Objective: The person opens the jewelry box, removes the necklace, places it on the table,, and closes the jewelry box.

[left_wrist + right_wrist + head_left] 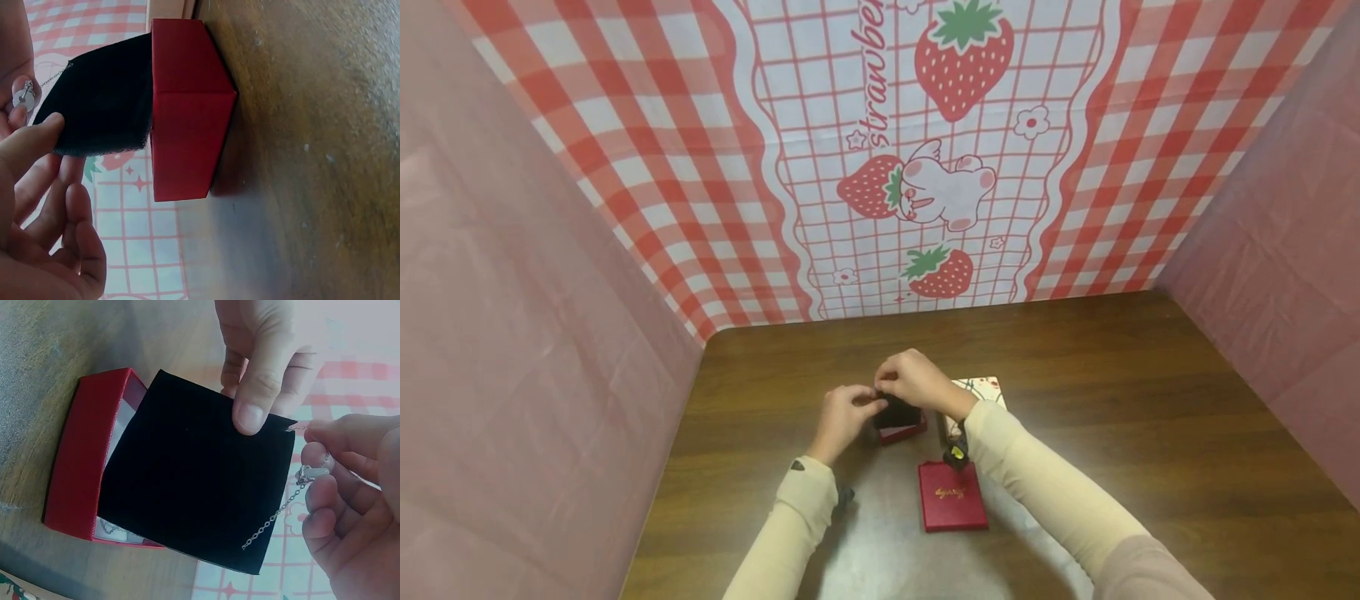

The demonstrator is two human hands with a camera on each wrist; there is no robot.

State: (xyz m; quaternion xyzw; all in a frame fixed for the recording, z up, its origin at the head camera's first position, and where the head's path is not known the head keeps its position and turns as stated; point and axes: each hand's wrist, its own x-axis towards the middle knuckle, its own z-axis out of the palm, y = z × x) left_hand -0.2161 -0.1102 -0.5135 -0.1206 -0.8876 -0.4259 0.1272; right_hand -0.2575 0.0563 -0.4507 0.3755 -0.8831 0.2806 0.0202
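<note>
In the head view my left hand [842, 421] and right hand [919, 382] meet over a small open red box [904, 433]. The left hand pinches the edge of a square black velvet jewelry pad [194, 469], thumb on its face. That pad stands tilted up out of the box, its lower edge still inside the walls. A thin silver chain necklace [275, 515] passes through the pad near two corners. The right fingers pinch the necklace near its clasp and a small pale tag [317, 473]. Under the pad, more chain [114, 530] shows inside the box.
A red box lid [953, 500] with gold lettering lies on the wooden table [1112, 400], nearer me. Beside the box, partly behind my right wrist, lies a cream patterned flat item [987, 388]. A strawberry-print cloth [925, 167] hangs behind, with pink cloth [527, 292] at the sides.
</note>
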